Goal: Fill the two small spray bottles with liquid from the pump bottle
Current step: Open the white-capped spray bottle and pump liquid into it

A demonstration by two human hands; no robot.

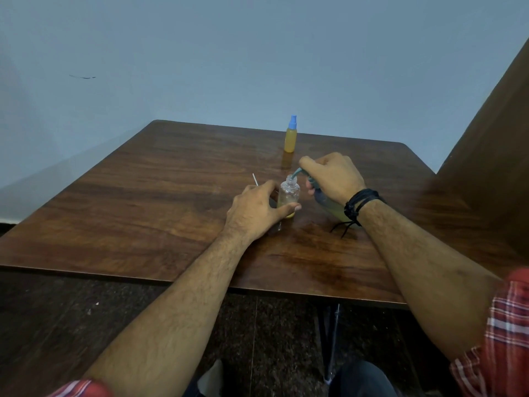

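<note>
A person sits at a wooden table [143,202], seen from their own head, both bare forearms reaching forward.

The left hand [254,210] curls around the base of a small clear bottle [289,196], thumb across its front, fingers behind, holding it upright on the table. The bottle is uncapped. Yellow liquid sits low inside, showing just beneath the thumb; most of the bottle above the grip looks clear, though a faint tint makes the exact level hard to tell.

The right hand [332,176] wraps over the head of the pump bottle [329,204], which leans toward the small bottle. The fingers are curled tight around the pump top, and its teal spout [296,171] pokes out from under the knuckles and dips into the small bottle's open mouth. The pump bottle's body, holding pale yellow-green liquid, shows below the wrist.

Beyond both hands, farther up the table, stands a second small bottle [290,136], full of yellow liquid, with its blue spray cap on. Just past the left hand's knuckles a thin white tube [254,179] sticks up, probably part of the removed sprayer.

By the look of it, one bottle is finished and the other is early in filling; it then needs its sprayer refitted.
</note>
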